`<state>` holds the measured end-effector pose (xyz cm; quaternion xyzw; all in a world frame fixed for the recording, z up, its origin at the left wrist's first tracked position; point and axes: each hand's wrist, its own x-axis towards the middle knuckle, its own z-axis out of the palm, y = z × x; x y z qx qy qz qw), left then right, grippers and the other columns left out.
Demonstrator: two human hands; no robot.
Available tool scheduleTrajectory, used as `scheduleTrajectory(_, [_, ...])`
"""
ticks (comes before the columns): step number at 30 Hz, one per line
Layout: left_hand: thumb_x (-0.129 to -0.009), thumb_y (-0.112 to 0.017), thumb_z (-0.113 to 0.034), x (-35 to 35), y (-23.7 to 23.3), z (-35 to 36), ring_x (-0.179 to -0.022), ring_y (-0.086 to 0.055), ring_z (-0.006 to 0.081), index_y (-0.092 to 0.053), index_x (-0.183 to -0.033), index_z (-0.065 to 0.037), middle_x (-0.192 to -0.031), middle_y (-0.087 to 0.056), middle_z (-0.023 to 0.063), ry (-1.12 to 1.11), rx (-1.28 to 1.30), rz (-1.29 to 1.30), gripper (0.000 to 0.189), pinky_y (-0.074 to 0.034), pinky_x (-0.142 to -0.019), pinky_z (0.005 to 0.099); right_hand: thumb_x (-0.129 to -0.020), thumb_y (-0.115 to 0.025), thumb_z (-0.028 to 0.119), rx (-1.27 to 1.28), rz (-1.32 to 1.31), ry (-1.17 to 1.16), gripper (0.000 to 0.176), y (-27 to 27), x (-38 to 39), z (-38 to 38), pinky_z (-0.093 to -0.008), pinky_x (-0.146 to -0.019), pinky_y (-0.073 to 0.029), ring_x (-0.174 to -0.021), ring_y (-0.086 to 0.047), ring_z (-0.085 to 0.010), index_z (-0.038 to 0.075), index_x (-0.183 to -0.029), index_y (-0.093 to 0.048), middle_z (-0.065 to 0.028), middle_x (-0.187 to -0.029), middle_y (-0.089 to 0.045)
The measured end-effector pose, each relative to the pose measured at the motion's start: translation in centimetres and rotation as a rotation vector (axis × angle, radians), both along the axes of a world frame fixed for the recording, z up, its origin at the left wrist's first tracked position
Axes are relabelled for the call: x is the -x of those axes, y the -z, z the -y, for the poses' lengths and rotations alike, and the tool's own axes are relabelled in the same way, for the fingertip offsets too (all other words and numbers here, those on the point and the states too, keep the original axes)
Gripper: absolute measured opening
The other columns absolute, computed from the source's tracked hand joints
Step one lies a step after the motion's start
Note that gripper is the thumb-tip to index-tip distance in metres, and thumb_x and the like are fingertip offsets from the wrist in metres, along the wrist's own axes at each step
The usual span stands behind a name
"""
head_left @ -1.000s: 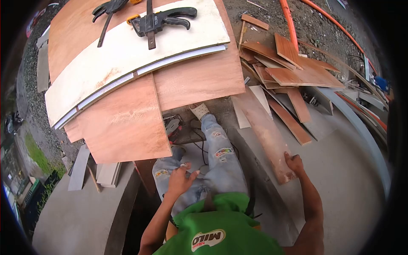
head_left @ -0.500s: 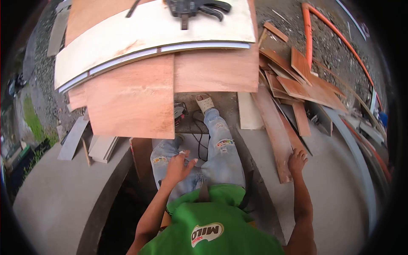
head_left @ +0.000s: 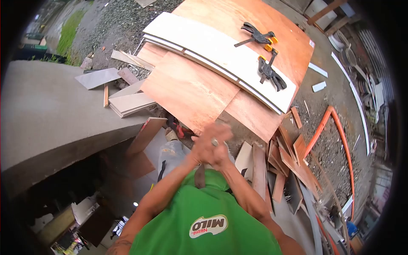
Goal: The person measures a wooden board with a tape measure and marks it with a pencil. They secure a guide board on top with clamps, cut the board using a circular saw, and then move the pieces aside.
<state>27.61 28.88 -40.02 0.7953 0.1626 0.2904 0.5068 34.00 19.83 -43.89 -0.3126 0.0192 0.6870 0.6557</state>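
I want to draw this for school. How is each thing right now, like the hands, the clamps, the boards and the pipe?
Left hand: pressed against the other hand, blurred.
Right hand: pressed against the other hand, nothing seen in it.
Plywood: lying flat.
White board: curved, lying on the plywood.
Clamps: lying on the white board.
Gravel: loose.
Orange pipe: bent, lying on the gravel.
Wood scraps: in a loose heap.

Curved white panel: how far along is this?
Done: curved white panel lies on the plywood sheets, with two clamps lying on top. In hand: no tool visible; left hand and right hand are pressed together, blurred, grip unclear. Left: offcuts piled loose at the right.
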Motion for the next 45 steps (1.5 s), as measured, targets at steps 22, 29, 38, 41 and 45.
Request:
scheduleTrajectory(22, [-0.085,-0.071,-0.036,30.7,-9.2,18.6,-0.088,-0.058,0.0151,-0.061,-0.123,-0.003,-0.093,-0.065,0.0068,-1.034,0.900,-0.711,0.051,-0.048,-0.083,0.0297,-0.094,-0.060,0.027,0.080,1.653,-0.791,0.032,3.7,-24.6,2.3,-0.0255,-0.052,-0.049,-0.070,-0.067,-0.0171,-0.003,-0.103,-0.063,-0.0080,-0.087,-0.066])
scheduleTrajectory(29, [-0.085,-0.064,-0.029,25.6,-19.1,13.8,-0.095,-0.068,0.0230,-0.061,-0.112,0.003,-0.099,-0.069,0.0151,-1.151,0.665,-0.650,0.042,-0.054,-0.079,0.0345,-0.093,-0.060,0.020,-0.101,1.502,-0.684,0.027,-4.1,-12.8,-6.0,-0.0315,-0.071,-0.054,-0.077,-0.067,-0.0190,-0.005,-0.100,-0.065,-0.0150,-0.087,-0.070])
scheduleTrajectory(38, [-0.091,-0.056,-0.017,10.1,-6.9,4.2,-0.086,-0.063,0.0154,-0.052,-0.122,0.002,-0.096,-0.066,0.0099,-1.145,0.612,0.155,0.036,-0.052,-0.073,0.0274,-0.103,-0.043,0.038,-0.140,0.261,-0.717,0.040,-8.6,3.5,-6.1,-0.0247,-0.051,-0.049,-0.064,-0.062,-0.0121,0.001,-0.109,-0.055,-0.0071,-0.080,-0.064])
scheduleTrajectory(41, [-0.090,-0.056,-0.017,8.1,-3.5,3.8,-0.091,-0.064,0.0269,-0.051,-0.125,0.001,-0.105,-0.064,0.0157,-1.215,0.642,-0.161,0.039,-0.052,-0.081,0.0357,-0.100,-0.053,0.033,0.033,0.566,-0.547,0.032,-6.3,2.6,-4.5,-0.0248,-0.048,-0.048,-0.059,-0.059,-0.0109,0.001,-0.096,-0.054,-0.0072,-0.074,-0.062])
scheduleTrajectory(45, [-0.094,-0.056,-0.025,7.9,-1.9,2.7,-0.096,-0.064,0.0361,-0.039,-0.137,0.003,-0.114,-0.062,0.0224,-0.933,-0.339,-0.495,0.054,-0.051,-0.086,0.0428,-0.095,-0.062,0.030,0.258,0.730,-0.816,0.032,-1.8,-1.7,-3.5,-0.0237,-0.043,-0.043,-0.049,-0.053,-0.0107,0.001,-0.095,-0.048,-0.0071,-0.068,-0.059])
